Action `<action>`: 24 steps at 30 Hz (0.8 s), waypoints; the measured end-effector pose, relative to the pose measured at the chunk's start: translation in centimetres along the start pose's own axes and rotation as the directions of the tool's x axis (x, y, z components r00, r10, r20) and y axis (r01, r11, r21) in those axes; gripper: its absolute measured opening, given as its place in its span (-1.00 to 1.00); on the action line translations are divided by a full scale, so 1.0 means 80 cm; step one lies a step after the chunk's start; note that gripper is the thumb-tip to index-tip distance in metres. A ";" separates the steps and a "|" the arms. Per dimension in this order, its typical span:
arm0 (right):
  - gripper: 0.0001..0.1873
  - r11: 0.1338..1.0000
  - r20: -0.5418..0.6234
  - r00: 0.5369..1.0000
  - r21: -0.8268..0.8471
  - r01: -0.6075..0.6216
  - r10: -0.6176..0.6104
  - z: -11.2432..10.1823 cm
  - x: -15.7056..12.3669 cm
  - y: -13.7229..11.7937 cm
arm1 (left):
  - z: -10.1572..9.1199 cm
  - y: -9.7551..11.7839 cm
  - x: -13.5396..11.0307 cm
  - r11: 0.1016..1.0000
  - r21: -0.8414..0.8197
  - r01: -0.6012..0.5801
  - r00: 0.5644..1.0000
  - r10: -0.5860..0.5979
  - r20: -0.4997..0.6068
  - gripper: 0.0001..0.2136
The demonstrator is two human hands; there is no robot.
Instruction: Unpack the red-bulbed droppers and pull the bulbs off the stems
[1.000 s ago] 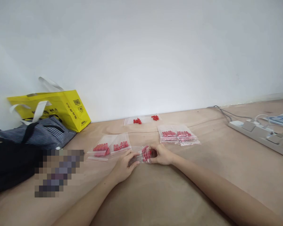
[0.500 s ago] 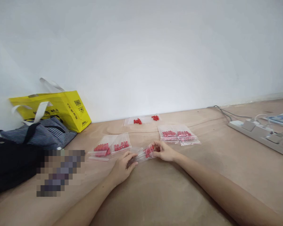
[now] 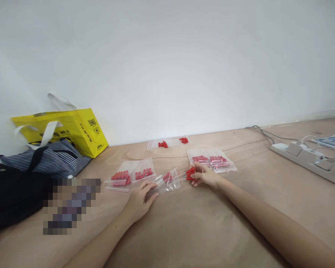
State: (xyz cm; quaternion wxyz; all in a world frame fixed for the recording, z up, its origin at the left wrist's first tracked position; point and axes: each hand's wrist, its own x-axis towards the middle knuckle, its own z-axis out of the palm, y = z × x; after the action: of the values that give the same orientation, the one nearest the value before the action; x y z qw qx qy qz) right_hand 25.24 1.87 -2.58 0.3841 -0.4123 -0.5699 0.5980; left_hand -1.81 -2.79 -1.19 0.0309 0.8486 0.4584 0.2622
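My left hand [image 3: 139, 200] lies on the wooden surface [image 3: 190, 230], fingers pinching the near end of a clear zip bag [image 3: 167, 181] that still has some red pieces inside. My right hand [image 3: 205, 175] is closed on a few small red pieces [image 3: 190, 173] just past the bag's open mouth. Filled bags of red pieces [image 3: 131, 175] lie to the left of my hands. More filled bags [image 3: 212, 160] lie just beyond my right hand.
Loose red pieces on flat empty bags [image 3: 171, 142] lie near the white wall. A yellow bag [image 3: 72, 128], a striped bag [image 3: 47, 158] and a black bag [image 3: 11, 195] sit at left. A white power strip [image 3: 309, 160] with cables runs at right.
My right hand has moved right and away from the bag's middle, drawing red pieces out through its mouth. My left hand has kept hold of the bag's near end.
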 end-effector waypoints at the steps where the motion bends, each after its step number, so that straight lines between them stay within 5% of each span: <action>1: -0.75 0.999 0.001 1.000 0.047 0.008 -0.008 -0.001 -0.001 0.001 | -0.001 -0.001 -0.001 1.000 0.015 0.002 1.000 -0.002 -0.010 -0.81; 7: -0.65 0.996 -0.092 0.991 0.013 0.094 -0.092 0.006 0.002 0.001 | -0.006 0.000 -0.003 0.999 0.006 -0.053 0.998 0.053 0.037 -0.71; 10: -0.65 0.986 -0.186 0.971 -0.090 0.139 -0.154 -0.012 0.003 -0.019 | -0.007 0.000 -0.002 0.999 -0.009 -0.047 0.993 0.047 0.109 -0.68; 15: -0.74 0.910 -0.385 0.838 -0.305 0.281 -0.388 -0.045 0.006 -0.040 | -0.008 0.000 0.000 0.999 0.008 -0.031 0.993 0.030 0.118 -0.69; 17: -0.83 0.807 -0.381 0.757 -0.498 0.316 -0.531 -0.040 0.012 -0.031 | -0.008 0.001 0.000 1.000 0.009 -0.022 0.992 0.020 0.126 -0.69; 19: -0.90 0.614 -0.276 0.694 -0.730 0.300 -0.666 -0.026 0.019 -0.017 | -0.009 0.002 0.000 1.000 0.008 -0.014 0.991 0.013 0.135 -0.69; 24: -0.75 0.073 0.122 0.741 -0.972 0.225 -0.660 0.010 0.033 0.008 | -0.011 0.004 0.000 1.000 -0.007 0.005 0.988 -0.004 0.155 -0.70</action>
State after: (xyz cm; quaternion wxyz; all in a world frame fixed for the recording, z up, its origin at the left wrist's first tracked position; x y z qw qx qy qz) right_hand 23.58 3.97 -3.38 0.3122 -0.4551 -0.8260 -0.1142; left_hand -1.97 -3.15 -0.33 0.0699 0.8653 0.4556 0.1972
